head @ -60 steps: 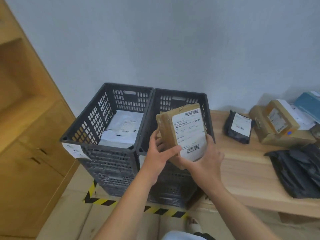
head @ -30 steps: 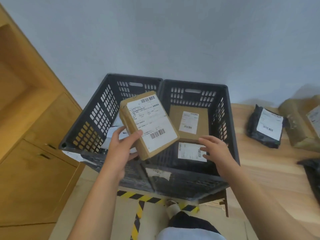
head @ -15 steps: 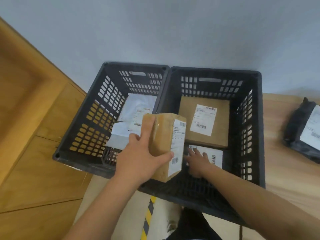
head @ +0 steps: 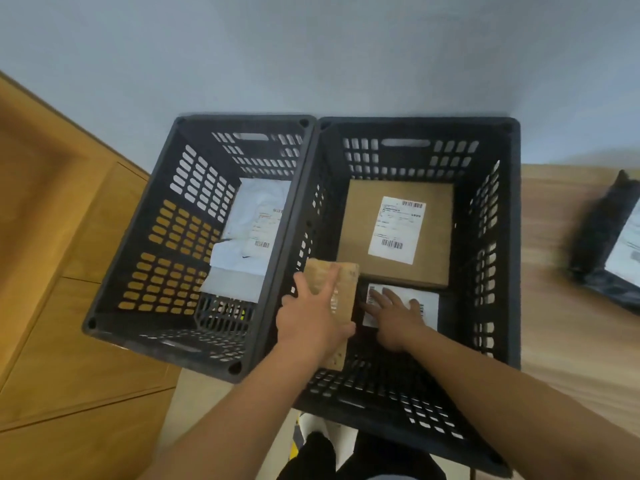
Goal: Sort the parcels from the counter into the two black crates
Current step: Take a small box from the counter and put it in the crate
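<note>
Left hand grips cardboard parcel on edge inside right crate. Right hand flat, fingers spread, on labelled parcel (possibly a dark bag). Black polybag unsorted on surface.

Beside the left crate stands right crate, seemingly touching counter.
</note>
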